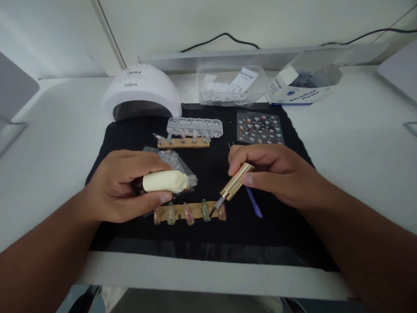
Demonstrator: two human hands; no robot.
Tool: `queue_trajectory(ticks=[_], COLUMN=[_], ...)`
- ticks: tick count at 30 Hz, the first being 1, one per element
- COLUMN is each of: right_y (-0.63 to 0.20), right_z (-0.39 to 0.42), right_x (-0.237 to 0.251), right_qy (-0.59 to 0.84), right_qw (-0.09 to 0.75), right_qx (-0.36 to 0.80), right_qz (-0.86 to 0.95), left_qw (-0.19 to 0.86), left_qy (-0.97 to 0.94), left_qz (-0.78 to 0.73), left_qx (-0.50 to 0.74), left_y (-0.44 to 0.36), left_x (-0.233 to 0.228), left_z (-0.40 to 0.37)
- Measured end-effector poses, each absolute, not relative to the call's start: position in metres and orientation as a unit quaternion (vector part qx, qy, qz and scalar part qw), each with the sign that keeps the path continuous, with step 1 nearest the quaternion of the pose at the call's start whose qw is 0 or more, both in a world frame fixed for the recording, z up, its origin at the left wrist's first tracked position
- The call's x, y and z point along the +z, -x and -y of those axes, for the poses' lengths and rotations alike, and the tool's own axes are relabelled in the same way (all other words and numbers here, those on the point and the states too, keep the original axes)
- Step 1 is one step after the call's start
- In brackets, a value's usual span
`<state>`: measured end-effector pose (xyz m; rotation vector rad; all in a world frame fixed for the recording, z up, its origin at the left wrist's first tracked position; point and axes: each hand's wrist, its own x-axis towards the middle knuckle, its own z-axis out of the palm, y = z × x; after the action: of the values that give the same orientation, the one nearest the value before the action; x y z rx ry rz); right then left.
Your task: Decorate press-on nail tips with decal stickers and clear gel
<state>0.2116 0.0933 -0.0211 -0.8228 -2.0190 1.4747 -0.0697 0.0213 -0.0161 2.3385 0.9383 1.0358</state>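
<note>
**Listener:** Start with your hands. What are they doing?

**Me:** My left hand [125,187] is curled around a small cream-coloured bottle [166,181], which lies on its side in my grip with its clear neck pointing right. My right hand [270,171] pinches a gold-handled brush [233,184] between thumb and fingers. The handle slants down to the left, and its dark tip sits right at the strip below.

**Listener:** What strip?

**Me:** A tan holder strip [190,211] lying on the black mat [211,234] just in front of my hands. Five artificial nail tips stand along it (translucent, with flecks of colour). The brush tip meets the gap beside the rightmost tip [222,212]; whether it truly touches, I cannot tell.

**Listener:** And around that?

**Me:** Under my right hand lies a thin purple stick [254,204], flat on the mat. Behind my left hand is a clear packet [169,158], partly hidden. Further back sits a second tan strip [183,142] with more nail tips, and just behind it a clear compartment box [194,127] of small pieces. To the right of that lies a sheet of little stickers [259,127].

**Listener:** Beyond the mat?

**Me:** On the white table [48,143], a white domed nail lamp [142,93] stands at the mat's back left corner. To its right come a clear plastic tub [228,87] holding white paper pieces, then an open white-and-blue carton [301,89].
</note>
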Motion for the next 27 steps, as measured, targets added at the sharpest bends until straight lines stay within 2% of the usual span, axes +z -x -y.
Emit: queue_trajectory(ticks=[6, 13, 17, 22, 27], right_y=[-0.2098, -0.2098, -0.2094, -0.2117, -0.2122], right_z=[-0.0927, -0.0919, -0.0931, -0.0929, -0.0931], right_x=[-0.0201, -0.0197, -0.0196, -0.0215, -0.0225], right_qy=[0.349, 0.33, 0.36, 0.313, 0.336], right_qw=[0.253, 0.244, 0.263, 0.272, 0.284], right_qx=[0.53, 0.532, 0.52, 0.539, 0.501], right_qz=[0.73, 0.741, 0.729, 0.733, 0.745], left_qw=[0.209, 0.2, 0.197, 0.195, 0.201], left_qy=[-0.838, -0.847, -0.859, -0.878, -0.879], left_qz=[-0.342, -0.333, -0.326, -0.296, -0.29], left_qx=[0.37, 0.363, 0.343, 0.321, 0.32], left_y=[0.0677, 0.0685, 0.0687, 0.065, 0.0648], left_x=[-0.0171, -0.0162, -0.0166, -0.0187, -0.0202], left_z=[-0.0216, -0.0227, -0.0228, -0.0225, -0.0229])
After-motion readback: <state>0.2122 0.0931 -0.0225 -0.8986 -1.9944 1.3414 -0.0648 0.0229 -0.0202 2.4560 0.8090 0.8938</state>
